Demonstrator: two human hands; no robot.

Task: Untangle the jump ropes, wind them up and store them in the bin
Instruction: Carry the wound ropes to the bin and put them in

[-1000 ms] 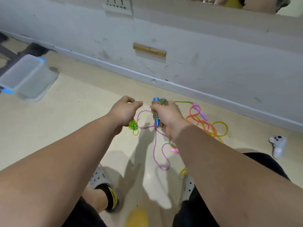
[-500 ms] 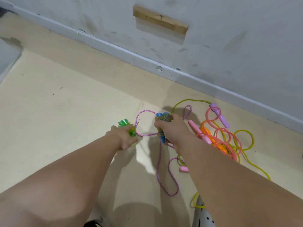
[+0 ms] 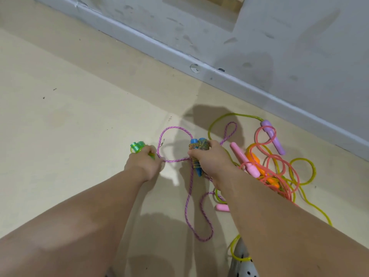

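Note:
My right hand (image 3: 210, 159) grips a pair of blue handles (image 3: 196, 154) wrapped in multicoloured cord. A loose purple braided rope (image 3: 187, 198) runs from them in loops over the floor. My left hand (image 3: 144, 163) is closed on green handles (image 3: 137, 147) and touches the purple rope's strand. To the right lies a tangle: a pink rope (image 3: 279, 168) with pink handles (image 3: 244, 159), a yellow-green rope (image 3: 303, 172) with a lilac handle (image 3: 273, 136), and something orange (image 3: 253, 156). No bin shows in the head view.
A grey wall with a baseboard (image 3: 239, 80) runs diagonally behind the ropes. A spotted white shoe (image 3: 243, 264) shows at the bottom edge. Beige floor (image 3: 69, 116) stretches to the left.
The view has tilted down and closer; the bin and the white object have left the frame. My left hand went from pinching the purple rope to gripping the green handles, and both hands sank toward the floor.

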